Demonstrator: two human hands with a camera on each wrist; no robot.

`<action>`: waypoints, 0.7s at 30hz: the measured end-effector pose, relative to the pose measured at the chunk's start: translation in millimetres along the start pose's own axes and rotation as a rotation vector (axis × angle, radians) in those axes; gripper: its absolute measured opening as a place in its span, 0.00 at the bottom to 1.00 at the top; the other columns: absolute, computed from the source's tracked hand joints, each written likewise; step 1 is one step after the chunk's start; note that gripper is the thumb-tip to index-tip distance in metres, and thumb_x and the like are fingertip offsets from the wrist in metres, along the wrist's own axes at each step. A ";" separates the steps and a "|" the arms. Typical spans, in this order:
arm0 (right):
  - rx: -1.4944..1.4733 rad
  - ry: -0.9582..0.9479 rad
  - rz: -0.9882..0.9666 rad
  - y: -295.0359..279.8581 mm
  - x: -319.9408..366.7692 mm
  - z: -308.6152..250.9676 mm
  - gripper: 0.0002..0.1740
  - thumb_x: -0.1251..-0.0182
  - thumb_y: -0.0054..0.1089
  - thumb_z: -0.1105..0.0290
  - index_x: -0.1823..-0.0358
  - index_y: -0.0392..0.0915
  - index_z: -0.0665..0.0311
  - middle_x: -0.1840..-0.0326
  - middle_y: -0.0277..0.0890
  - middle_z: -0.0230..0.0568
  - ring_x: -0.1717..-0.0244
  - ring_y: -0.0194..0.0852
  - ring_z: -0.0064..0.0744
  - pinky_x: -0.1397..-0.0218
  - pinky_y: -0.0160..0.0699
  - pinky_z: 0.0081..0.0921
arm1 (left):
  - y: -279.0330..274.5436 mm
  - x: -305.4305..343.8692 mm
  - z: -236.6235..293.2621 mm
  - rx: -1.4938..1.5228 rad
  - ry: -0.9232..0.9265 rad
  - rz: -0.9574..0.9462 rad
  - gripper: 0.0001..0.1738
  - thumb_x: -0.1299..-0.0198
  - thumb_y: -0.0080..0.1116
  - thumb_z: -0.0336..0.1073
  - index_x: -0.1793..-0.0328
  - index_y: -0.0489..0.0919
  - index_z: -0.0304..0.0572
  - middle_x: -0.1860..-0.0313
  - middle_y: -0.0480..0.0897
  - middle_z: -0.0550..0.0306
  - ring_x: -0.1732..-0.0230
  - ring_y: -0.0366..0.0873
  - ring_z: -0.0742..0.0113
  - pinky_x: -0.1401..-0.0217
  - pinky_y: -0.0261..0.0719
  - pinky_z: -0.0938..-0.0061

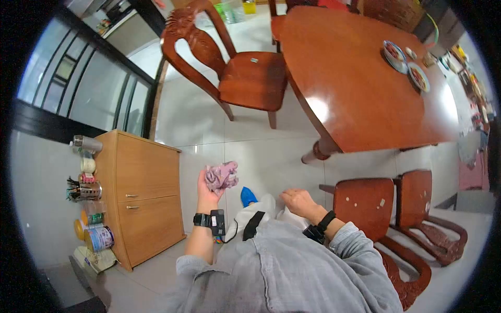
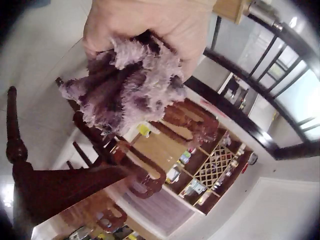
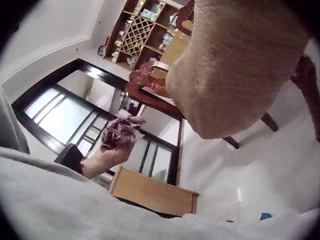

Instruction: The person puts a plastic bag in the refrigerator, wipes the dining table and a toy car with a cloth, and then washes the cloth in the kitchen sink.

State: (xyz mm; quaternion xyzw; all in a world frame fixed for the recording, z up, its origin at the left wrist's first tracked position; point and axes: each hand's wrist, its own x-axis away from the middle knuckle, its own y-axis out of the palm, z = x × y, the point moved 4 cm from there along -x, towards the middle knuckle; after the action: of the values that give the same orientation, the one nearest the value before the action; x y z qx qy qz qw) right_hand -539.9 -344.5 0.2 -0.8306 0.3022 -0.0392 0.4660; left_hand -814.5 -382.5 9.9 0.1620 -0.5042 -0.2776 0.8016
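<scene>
A crumpled purple cloth [image 1: 222, 176] with a fuzzy, ragged surface is bunched in my left hand [image 1: 204, 189], held out in front of the body. Close up in the left wrist view, the fingers of the left hand [image 2: 150, 22] grip the bundled cloth [image 2: 132, 87], and its loose folds hang out beyond them. My right hand [image 1: 300, 202] hangs beside the right leg with its fingers loosely curled and nothing visible in it. Only the back of the right hand [image 3: 235, 75] shows in the right wrist view; its fingers are hidden there.
A wooden cabinet [image 1: 148, 201] stands at the left, with jars, a pen holder and a tin [image 1: 99, 238] on top. Ahead is a wooden chair [image 1: 250, 78] beside a dining table [image 1: 360, 88] bearing plates [image 1: 419, 78]. Two chairs [image 1: 364, 206] are at the right.
</scene>
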 end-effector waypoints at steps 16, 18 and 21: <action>-0.251 -0.181 -0.092 31.2 -287.8 -68.6 0.19 0.43 0.53 0.71 0.50 0.68 0.66 0.56 0.74 0.45 0.59 0.75 0.43 0.58 0.75 0.33 | 13.2 -67.6 163.7 0.202 0.070 -0.163 0.11 0.48 0.53 0.43 0.65 0.78 0.46 0.65 0.81 0.57 0.59 0.79 0.57 0.55 0.78 0.58; -0.341 -0.045 -0.116 33.1 -330.1 -79.8 0.23 0.41 0.53 0.68 0.44 0.64 0.66 0.50 0.71 0.48 0.55 0.74 0.45 0.54 0.74 0.34 | 26.6 -82.9 181.8 0.168 0.063 -0.145 0.11 0.48 0.53 0.44 0.65 0.77 0.46 0.66 0.81 0.57 0.59 0.79 0.58 0.56 0.79 0.59; -0.601 0.129 -0.029 47.7 -393.4 -80.9 0.32 0.39 0.53 0.61 0.36 0.54 0.66 0.40 0.62 0.55 0.46 0.68 0.49 0.46 0.70 0.36 | 40.2 -107.8 216.0 0.055 0.077 -0.147 0.12 0.46 0.51 0.44 0.63 0.76 0.46 0.64 0.80 0.58 0.58 0.79 0.60 0.55 0.78 0.63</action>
State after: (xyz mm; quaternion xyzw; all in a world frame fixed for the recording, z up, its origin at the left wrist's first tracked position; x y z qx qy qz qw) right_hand -910.6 -211.6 92.8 -0.9313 0.3173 -0.0074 0.1785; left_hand -1033.5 -280.6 49.0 0.2312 -0.4671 -0.3155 0.7930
